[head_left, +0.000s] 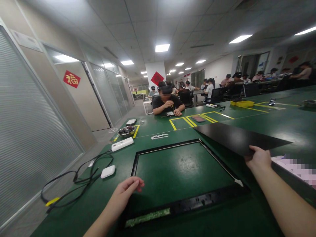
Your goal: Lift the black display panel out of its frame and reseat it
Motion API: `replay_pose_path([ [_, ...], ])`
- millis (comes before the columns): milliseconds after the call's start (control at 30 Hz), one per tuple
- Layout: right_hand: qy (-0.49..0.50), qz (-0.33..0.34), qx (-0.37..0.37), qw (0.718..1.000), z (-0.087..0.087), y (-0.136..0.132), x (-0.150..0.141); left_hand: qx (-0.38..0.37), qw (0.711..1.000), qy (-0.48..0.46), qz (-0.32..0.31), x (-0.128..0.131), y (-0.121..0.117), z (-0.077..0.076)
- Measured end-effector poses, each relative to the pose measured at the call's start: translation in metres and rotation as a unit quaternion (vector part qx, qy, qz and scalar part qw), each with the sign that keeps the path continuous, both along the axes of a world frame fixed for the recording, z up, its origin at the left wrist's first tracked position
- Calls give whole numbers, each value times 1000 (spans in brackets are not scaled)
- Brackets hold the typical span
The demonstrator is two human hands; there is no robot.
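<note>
My right hand (259,158) grips a thin, flat black panel (237,136) by its near edge, thumb on top. The panel is tilted above the table, to the right of a black rectangular frame (197,200). This frame lies on the green table, with a green circuit board strip (148,217) along its near side and bare table showing through its middle. Over the frame's left side hovers or rests my left hand (127,189); its fingers are loosely curled and no object shows in them. Whether it touches the frame is hidden.
Left of the frame lie a white power bank (122,144), a small white case (108,171) and black cables (84,179). Farther back are a metal bowl (126,131), yellow tape (189,121) and a yellow tray (242,103). A person (168,102) sits across the table.
</note>
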State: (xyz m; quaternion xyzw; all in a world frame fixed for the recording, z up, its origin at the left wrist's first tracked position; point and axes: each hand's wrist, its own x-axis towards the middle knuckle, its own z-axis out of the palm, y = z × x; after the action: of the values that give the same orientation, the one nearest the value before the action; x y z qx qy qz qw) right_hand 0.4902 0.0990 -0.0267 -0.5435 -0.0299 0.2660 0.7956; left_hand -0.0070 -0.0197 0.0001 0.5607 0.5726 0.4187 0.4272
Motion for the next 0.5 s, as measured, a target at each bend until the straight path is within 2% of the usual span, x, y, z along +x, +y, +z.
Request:
replay_pose_path([
  [200, 5, 46, 90, 995, 28, -17, -17, 4, 999, -34, 19, -6, 2, -7],
  [367, 9, 80, 128, 988, 36, -25, -30, -9, 992, -102, 79, -11, 3, -11],
  [433, -2, 125, 117, 985, 37, -28, -35, -19, 983, -148, 102, -13, 3, -9],
  [500, -53, 169, 61, 982, 37, -31, -40, -27, 971, -202, 122, -14, 2, -6],
])
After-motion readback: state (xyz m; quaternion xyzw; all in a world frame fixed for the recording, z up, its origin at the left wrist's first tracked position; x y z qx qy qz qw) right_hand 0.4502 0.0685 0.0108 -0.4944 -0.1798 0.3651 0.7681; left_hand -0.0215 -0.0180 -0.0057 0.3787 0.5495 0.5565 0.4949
